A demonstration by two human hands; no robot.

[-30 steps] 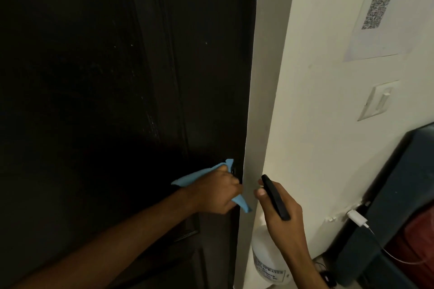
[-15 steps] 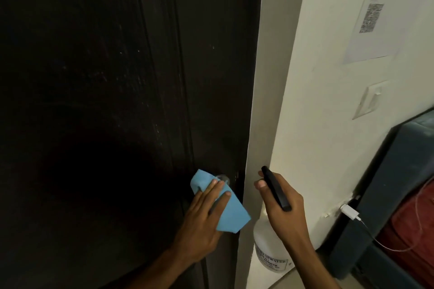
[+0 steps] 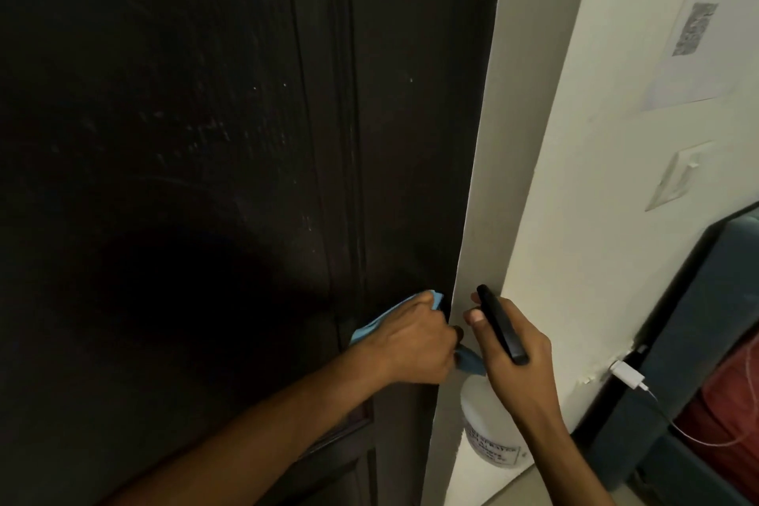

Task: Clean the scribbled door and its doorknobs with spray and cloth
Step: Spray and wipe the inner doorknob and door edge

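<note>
The dark brown door [image 3: 205,156] fills the left of the view, with faint pale scribble marks across its panel. My left hand [image 3: 415,337] grips the blue cloth [image 3: 365,329] wrapped over the doorknob at the door's right edge; the knob is hidden under cloth and fingers. Just to the right, my right hand [image 3: 509,357] holds the white spray bottle [image 3: 488,431] by its black trigger head [image 3: 499,325], in front of the white door frame [image 3: 513,177].
A white wall [image 3: 608,197] on the right carries a paper sheet with a QR code [image 3: 694,29] and a light switch [image 3: 677,177]. Lower right are a dark blue piece of furniture [image 3: 698,325], a red item [image 3: 727,415] and a white charger plug with cable [image 3: 626,374].
My left hand went from lying flat with the cloth below the knob to curling round the knob with the cloth. The right hand and bottle stayed almost still.
</note>
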